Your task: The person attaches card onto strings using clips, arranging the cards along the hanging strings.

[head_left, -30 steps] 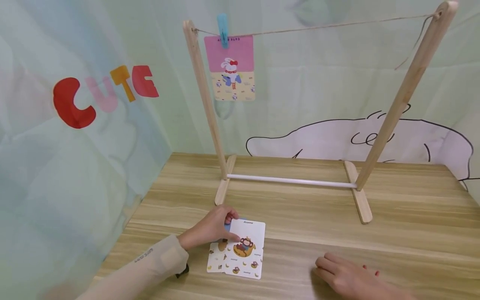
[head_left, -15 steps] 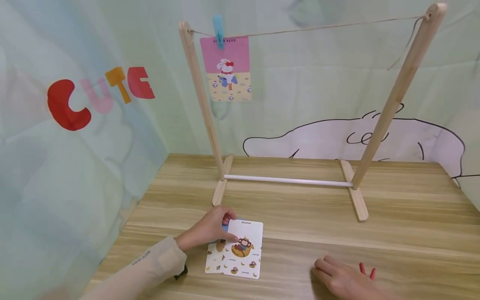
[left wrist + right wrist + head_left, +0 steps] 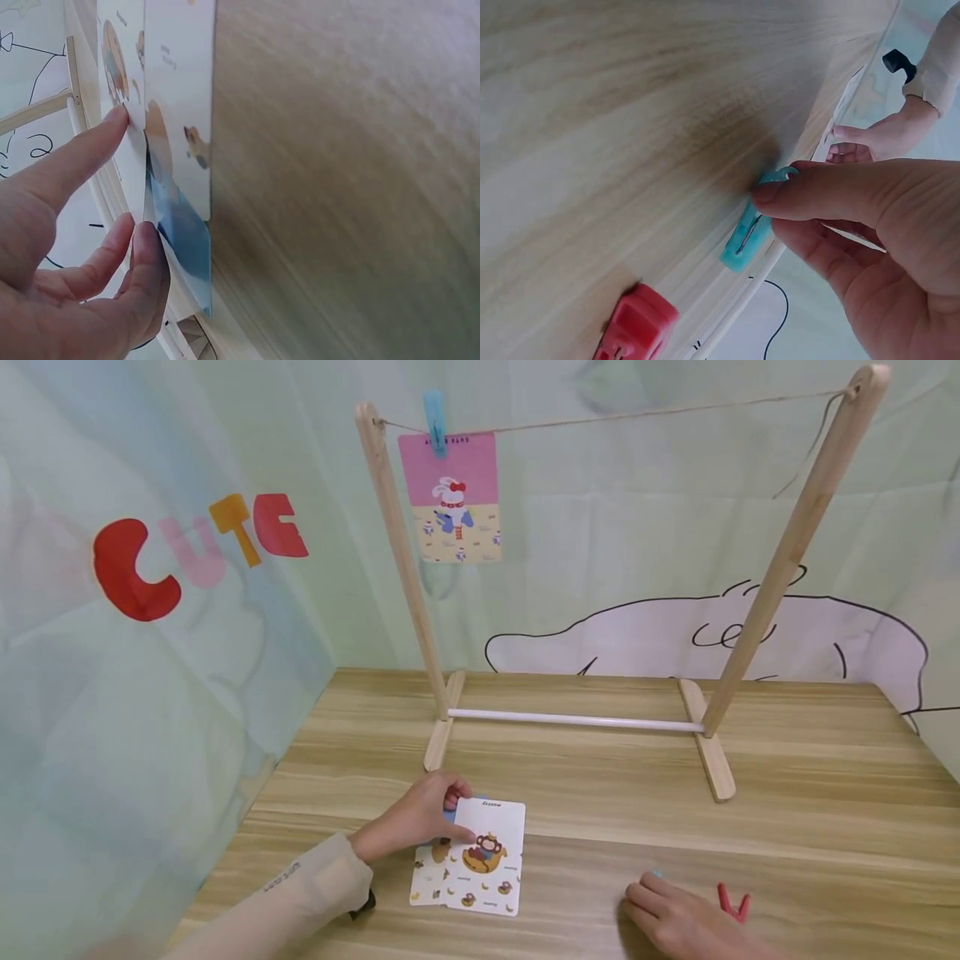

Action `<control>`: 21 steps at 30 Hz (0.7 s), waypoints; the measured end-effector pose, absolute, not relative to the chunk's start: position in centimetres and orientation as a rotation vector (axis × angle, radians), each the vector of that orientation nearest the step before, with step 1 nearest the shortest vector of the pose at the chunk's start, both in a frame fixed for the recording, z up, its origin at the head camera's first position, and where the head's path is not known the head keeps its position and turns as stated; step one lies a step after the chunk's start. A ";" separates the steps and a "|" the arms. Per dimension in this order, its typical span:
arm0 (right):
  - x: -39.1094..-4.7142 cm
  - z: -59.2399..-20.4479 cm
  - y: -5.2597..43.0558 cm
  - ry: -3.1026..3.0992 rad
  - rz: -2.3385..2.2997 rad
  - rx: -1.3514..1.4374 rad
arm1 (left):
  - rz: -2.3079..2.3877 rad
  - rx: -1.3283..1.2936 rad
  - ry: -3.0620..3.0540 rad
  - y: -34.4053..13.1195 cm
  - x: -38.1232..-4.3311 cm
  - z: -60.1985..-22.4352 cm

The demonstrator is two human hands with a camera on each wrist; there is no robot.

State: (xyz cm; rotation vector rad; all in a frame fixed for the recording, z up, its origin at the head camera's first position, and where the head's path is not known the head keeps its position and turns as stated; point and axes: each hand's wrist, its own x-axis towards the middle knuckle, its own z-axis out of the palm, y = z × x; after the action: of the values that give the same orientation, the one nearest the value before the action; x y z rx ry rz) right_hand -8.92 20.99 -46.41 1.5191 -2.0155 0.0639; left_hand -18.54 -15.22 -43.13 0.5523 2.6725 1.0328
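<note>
My left hand [image 3: 420, 814] pinches a white card with a monkey on a banana [image 3: 491, 831], its thumb on the printed face and the fingertips behind the edge. Beneath that card lies a second card [image 3: 426, 881], partly covered, with a blue part [image 3: 184, 236] seen in the left wrist view. My right hand [image 3: 671, 914] is low over the table at the right, thumb and fingers pinching a teal clothespin [image 3: 746, 240]. Beside this hand lies a red clothespin [image 3: 733, 903]. A pink and yellow rabbit card [image 3: 453, 497] hangs from the string under a blue clothespin [image 3: 435, 422].
Behind the hands stands a wooden frame [image 3: 787, 560] with a string [image 3: 637, 417] tied across its top and a white rod [image 3: 573, 719] near its base. Fabric with printed drawings [image 3: 187, 735] surrounds the wooden table [image 3: 585, 793] at the back and left.
The teal clothespin now shows at my right fingertips, and more of the red clothespin is visible. The left hand keeps its grip on the monkey card. The head view has shifted slightly.
</note>
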 end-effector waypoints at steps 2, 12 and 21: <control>-8.9 -46.3 21.0 -2.008 0.061 1.520 | 1.031 0.562 2.673 -15.2 -18.5 -43.1; -8.4 -45.4 21.8 -2.158 -0.001 1.495 | 1.015 0.580 2.674 -15.4 -18.8 -43.3; -8.6 -44.4 22.4 -2.183 -0.045 1.427 | 1.037 0.531 2.651 -15.3 -18.7 -43.1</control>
State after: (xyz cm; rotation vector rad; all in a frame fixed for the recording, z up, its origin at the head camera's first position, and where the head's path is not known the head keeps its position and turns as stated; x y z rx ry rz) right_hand -8.56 22.39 -44.36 1.4267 -2.1830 -0.0449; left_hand -18.67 -15.29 -43.10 0.5309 2.6513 1.0367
